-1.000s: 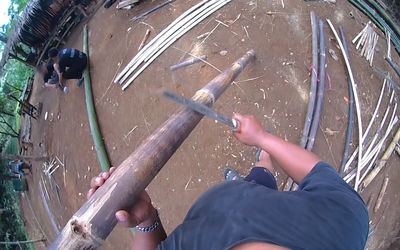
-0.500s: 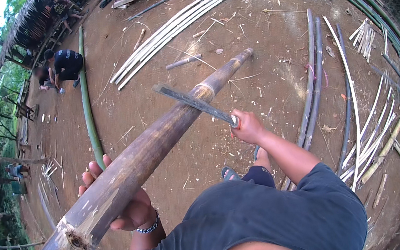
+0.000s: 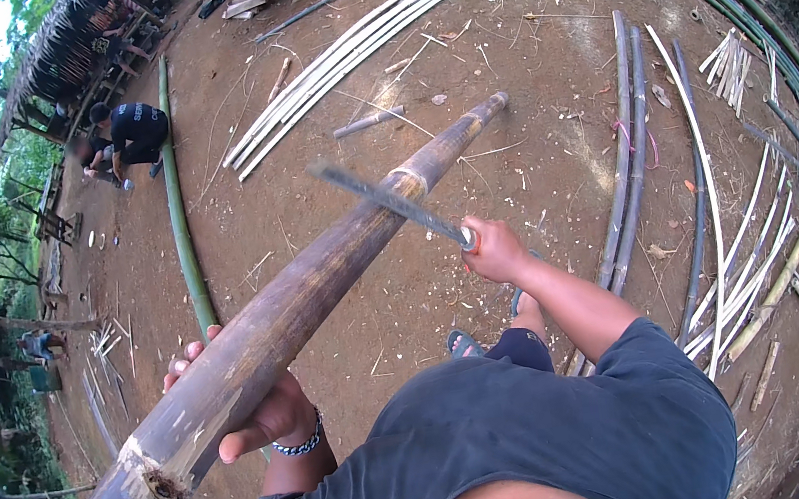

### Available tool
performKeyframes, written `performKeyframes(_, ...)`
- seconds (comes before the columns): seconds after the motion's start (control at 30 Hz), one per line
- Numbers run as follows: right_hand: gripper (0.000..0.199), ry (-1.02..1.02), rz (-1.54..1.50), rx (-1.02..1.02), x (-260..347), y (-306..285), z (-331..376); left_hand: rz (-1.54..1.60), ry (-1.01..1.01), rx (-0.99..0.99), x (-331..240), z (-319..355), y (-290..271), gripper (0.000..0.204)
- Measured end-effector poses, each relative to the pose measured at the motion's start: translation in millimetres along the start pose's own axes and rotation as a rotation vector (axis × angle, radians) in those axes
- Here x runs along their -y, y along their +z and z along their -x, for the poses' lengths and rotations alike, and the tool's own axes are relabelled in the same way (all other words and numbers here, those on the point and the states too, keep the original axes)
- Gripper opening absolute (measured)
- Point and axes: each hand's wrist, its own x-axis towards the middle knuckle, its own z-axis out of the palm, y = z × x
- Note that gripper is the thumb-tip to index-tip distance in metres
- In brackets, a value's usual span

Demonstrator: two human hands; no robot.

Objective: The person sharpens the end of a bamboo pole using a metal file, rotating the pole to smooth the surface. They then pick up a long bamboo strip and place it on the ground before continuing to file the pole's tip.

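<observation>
A thick brown-purple bamboo pole (image 3: 276, 311) slants across in front of me, from the lower left up to the middle. My left hand (image 3: 279, 407) holds it from below, fingertips showing past its far side and the thumb along the near side; a chain bracelet circles that wrist. In my right hand (image 3: 498, 249) is the handle of a machete (image 3: 381, 197), fingers wrapped tight. The dark blade, slightly blurred, lies across the pole close to a pale, scraped joint. Near the pole's thick end is a knotty stub (image 3: 163, 486).
Pale split bamboo strips (image 3: 345, 65) lie on the brown dirt ahead. A long green pole (image 3: 176, 198) runs at left, with two people (image 3: 132, 133) crouching by its far end. Dark poles (image 3: 624, 149) and more strips lie to the right, beyond my sandalled feet (image 3: 464, 344).
The machete's blade is more blurred and has moved slightly along the pole's joint. My left fingers have shifted a little around the pole, with the thumb now stretched further out.
</observation>
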Motion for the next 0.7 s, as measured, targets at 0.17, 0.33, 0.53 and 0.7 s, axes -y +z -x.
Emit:
performKeyframes(0.17,0.024,0.005,-0.019,-0.06,2.1,-6.8,0.3,-0.159,-0.031,-0.048,-3.2,-6.9,18.3,0.108)
performKeyframes(0.33,0.025,0.109,-0.052,-0.132,-6.6,-3.1,-7.9,-0.04,-0.019,-0.089,-6.2,-4.3,43.6,0.096)
performKeyframes(0.53,0.027,0.056,-0.075,-0.062,-12.6,5.5,-0.4,-0.093,-0.04,-0.102,1.0,2.2,28.6,0.086)
performKeyframes(0.7,0.027,-0.053,-0.005,-0.089,4.4,-1.2,9.2,-0.042,-0.12,-0.102,-3.3,2.6,28.2,0.075)
